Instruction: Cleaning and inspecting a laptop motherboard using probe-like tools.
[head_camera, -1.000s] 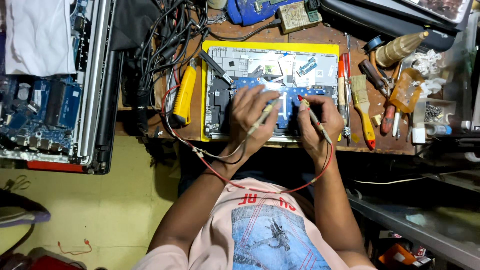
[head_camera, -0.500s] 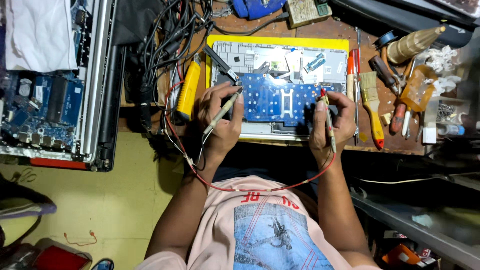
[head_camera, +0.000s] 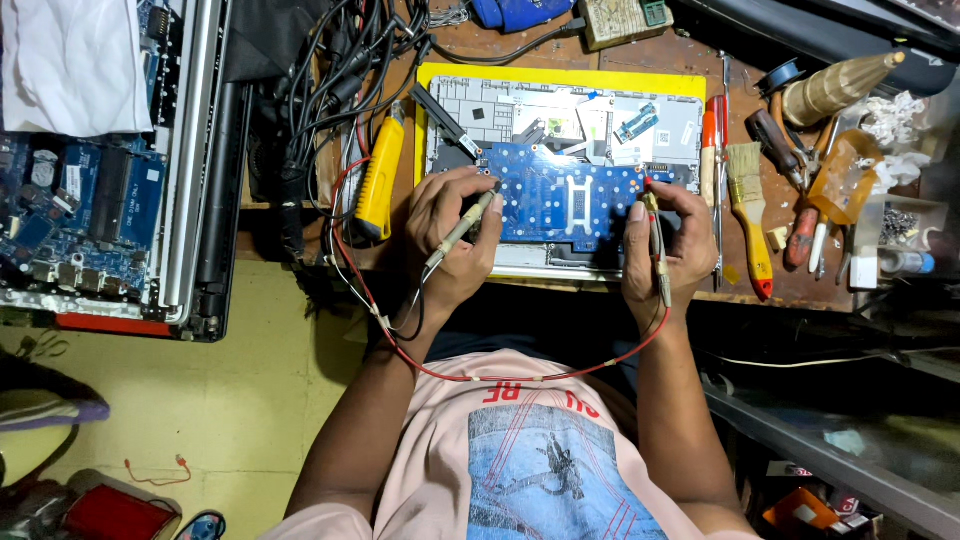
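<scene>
A blue circuit board lies in an opened grey laptop shell on a yellow mat on the wooden bench. My left hand grips a slim test probe with its tip at the board's left edge. My right hand grips a second probe, tip touching the board's right edge. A red lead loops from the probes across my lap.
A yellow utility knife and a tangle of black cables lie left of the shell. A paintbrush, screwdrivers and pliers sit at the right. Another opened laptop rests far left.
Both hands have spread apart: the left probe moved to the board's left edge, the right probe to its right edge. The view has shifted slightly.
</scene>
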